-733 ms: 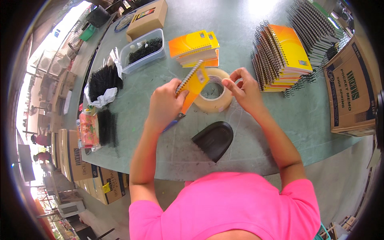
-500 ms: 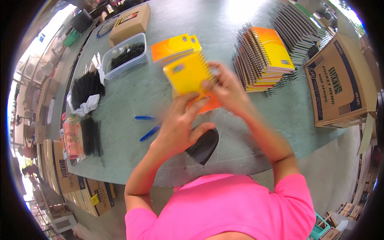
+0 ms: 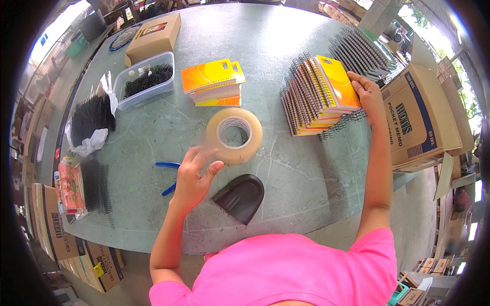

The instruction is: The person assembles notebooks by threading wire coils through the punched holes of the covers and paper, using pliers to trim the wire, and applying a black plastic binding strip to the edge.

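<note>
My right hand (image 3: 366,94) is at the right edge of a yellow and orange spiral notebook (image 3: 338,81), its fingers closed over that edge. The notebook lies on top of a tall stack of spiral-bound notebooks (image 3: 306,120). Over the table, my left hand (image 3: 194,176) is empty with its fingers apart and slightly blurred. It is close to a wide roll of clear tape (image 3: 253,145) lying flat. Blue-handled pliers (image 3: 167,164) lie partly behind that hand. A dark, rounded flat piece (image 3: 241,198) rests between my arms.
A smaller pile of yellow-orange pads (image 3: 206,76) lies beyond the tape. At left are a clear tub of black coils (image 3: 121,97), bundled black coils (image 3: 92,120) and a closed carton (image 3: 153,38). More spiral books (image 3: 362,53) and an open carton (image 3: 418,115) flank the right stack.
The yellow notebook has gone from between both hands to the right stack, with my right hand on it. My left hand has let go and drawn back, and the tape roll now shows.
</note>
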A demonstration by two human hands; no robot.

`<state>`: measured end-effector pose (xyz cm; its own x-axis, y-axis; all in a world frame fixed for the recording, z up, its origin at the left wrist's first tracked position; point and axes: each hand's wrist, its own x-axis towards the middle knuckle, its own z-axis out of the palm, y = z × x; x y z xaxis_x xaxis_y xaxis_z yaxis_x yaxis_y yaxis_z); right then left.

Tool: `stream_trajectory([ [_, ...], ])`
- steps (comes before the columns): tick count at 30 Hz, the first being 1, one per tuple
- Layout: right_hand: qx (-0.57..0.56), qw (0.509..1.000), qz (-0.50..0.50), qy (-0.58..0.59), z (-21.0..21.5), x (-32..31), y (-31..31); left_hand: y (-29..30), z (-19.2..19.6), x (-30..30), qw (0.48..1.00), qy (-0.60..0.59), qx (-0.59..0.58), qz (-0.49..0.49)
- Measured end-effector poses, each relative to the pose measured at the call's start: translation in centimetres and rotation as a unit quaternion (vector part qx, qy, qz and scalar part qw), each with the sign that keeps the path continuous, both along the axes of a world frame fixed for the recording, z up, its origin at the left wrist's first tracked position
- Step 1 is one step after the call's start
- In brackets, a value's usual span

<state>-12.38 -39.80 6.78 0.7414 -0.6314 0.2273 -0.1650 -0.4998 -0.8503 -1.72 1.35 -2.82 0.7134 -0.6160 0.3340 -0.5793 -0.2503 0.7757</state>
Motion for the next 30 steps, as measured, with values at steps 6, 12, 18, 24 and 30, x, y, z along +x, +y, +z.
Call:
stream_trajectory([
  [6,-0.125,0.991,-0.027,0.043,-0.3,0.3,-0.4,-0.1,-1.5,0.2,1.0,0.005,-0.003,0.014],
  [12,-0.59,0.79,-0.162,-0.05,3.6,3.1,4.5,0.2,-3.0,0.1,0.998,-0.048,-0.015,0.034],
  [18,-0.44,0.842,0.197,-0.24,-0.2,14.5,16.4,0.1,-3.7,-0.3,0.993,-0.058,-0.062,0.078],
  [24,-0.456,0.848,0.264,-0.059,-11.9,20.9,16.8,0.3,-5.0,0.3,0.99,-0.096,-0.079,0.064],
  [30,-0.482,0.837,0.254,-0.046,-10.1,16.2,17.5,-0.6,-5.9,-0.7,0.993,-0.1,-0.059,0.011],
])
